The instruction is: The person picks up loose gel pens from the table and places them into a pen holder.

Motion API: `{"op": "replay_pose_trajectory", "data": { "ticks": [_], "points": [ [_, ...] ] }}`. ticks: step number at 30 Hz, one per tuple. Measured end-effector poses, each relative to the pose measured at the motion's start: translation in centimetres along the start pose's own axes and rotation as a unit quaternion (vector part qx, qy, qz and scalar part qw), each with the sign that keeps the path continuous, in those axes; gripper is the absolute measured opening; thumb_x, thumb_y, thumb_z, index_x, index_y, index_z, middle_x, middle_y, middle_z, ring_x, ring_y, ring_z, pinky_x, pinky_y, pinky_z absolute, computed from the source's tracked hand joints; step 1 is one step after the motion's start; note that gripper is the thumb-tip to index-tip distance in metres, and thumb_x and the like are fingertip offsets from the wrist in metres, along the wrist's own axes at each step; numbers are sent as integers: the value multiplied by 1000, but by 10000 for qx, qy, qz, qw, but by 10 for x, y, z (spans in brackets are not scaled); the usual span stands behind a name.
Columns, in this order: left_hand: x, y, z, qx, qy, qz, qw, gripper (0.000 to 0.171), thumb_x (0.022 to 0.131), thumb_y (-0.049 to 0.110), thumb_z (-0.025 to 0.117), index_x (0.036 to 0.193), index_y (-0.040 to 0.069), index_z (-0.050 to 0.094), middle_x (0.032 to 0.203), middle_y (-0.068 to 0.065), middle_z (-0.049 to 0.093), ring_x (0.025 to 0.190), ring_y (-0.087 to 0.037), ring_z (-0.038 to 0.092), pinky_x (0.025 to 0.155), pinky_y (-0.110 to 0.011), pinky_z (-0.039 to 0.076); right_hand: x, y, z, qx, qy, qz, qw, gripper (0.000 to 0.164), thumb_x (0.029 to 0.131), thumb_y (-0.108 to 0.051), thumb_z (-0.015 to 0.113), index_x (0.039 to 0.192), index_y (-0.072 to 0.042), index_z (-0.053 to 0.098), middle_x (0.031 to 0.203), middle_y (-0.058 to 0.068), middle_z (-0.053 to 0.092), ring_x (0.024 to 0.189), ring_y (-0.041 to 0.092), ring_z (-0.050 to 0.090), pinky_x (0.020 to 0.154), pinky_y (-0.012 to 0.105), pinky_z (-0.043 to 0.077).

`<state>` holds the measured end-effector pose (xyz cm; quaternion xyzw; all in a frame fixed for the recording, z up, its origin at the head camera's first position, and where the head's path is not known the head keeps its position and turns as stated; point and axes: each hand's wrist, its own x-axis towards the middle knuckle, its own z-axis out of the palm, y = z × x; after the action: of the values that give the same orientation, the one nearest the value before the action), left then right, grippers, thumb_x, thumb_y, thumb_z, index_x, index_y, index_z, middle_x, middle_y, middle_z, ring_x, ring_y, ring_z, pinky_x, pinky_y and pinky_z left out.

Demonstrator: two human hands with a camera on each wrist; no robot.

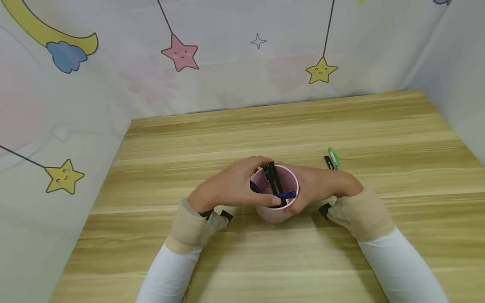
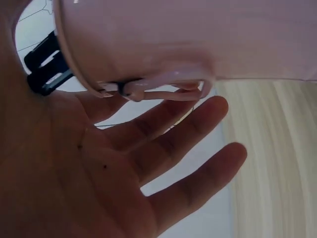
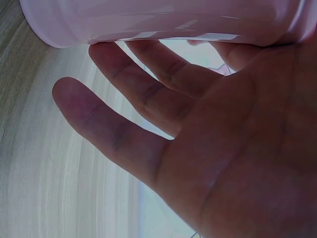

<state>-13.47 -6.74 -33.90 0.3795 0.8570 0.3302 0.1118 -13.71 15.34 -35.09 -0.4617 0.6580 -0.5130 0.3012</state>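
A pink mug (image 1: 274, 215) stands upright near the middle of the table between both hands. Several pens lean inside it, among them black pens (image 1: 273, 179) and one with a blue part (image 1: 286, 195). My left hand (image 1: 235, 183) holds the mug's rim from the left, its thumb reaching across the opening onto the pens. In the left wrist view, the lower fingers spread beside the mug's handle (image 2: 173, 76), and black pen ends (image 2: 47, 64) stick out past the rim. From the right, my right hand (image 1: 316, 185) grips the mug's side, thumb at the front; its little finger stands off the wall.
Beyond the right hand, a green pen (image 1: 333, 156) and a black pen (image 1: 328, 162) lie side by side on the wooden table (image 1: 212, 139). A pale cloth (image 1: 235, 80) printed with stars hangs along the table's back and sides.
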Motion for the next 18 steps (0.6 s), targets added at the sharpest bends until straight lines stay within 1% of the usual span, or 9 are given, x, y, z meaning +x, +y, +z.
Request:
{"op": "replay_pose_trajectory", "data": {
  "ticks": [3, 5, 9, 11, 13, 18],
  "points": [
    [1, -3, 3, -290, -170, 186, 9993, 79, 63, 64, 71, 125, 21, 48, 111, 15, 54, 99, -5, 52, 83, -28, 47, 0, -5, 0, -76, 14, 82, 9999, 72, 65, -6, 78, 126, -8, 41, 120, 9, 51, 106, 30, 48, 94, 47, 40],
    [-2, -6, 2, -445, -281, 255, 9983, 81, 60, 62, 74, 126, 23, 47, 112, 14, 54, 100, -7, 52, 83, -29, 47, 2, -9, 1, -83, 44, 168, 9998, 72, 64, -5, 78, 126, -10, 42, 119, 8, 53, 107, 30, 48, 95, 49, 39],
    [-5, -11, 3, -646, -443, 451, 9959, 83, 58, 58, 78, 127, 26, 45, 114, 13, 54, 101, -9, 53, 85, -33, 47, 0, 3, 0, -222, 101, 218, 9995, 73, 64, -13, 81, 127, -10, 43, 120, 6, 54, 107, 27, 49, 96, 45, 40],
    [-5, -13, 4, -612, -438, 506, 9959, 83, 57, 58, 78, 127, 28, 44, 113, 13, 54, 101, -9, 53, 84, -32, 47, -1, 10, 0, -257, 95, 192, 9994, 74, 64, -16, 81, 127, -9, 43, 120, 6, 53, 107, 28, 49, 95, 42, 40],
    [-4, -14, 6, -578, -444, 485, 9962, 83, 56, 59, 78, 126, 28, 44, 112, 12, 55, 99, -9, 53, 83, -32, 48, -1, 10, 0, -281, 92, 212, 9993, 72, 65, -17, 80, 126, -8, 43, 119, 7, 54, 106, 27, 49, 94, 41, 41],
    [-2, -17, 9, -472, -472, 396, 9970, 83, 55, 63, 77, 123, 30, 43, 110, 8, 57, 96, -9, 54, 80, -30, 48, -1, -13, 2, -466, 163, 595, 9970, 64, 67, -16, 81, 122, -11, 49, 115, 6, 57, 103, 25, 52, 92, 41, 43]
  ]
}}
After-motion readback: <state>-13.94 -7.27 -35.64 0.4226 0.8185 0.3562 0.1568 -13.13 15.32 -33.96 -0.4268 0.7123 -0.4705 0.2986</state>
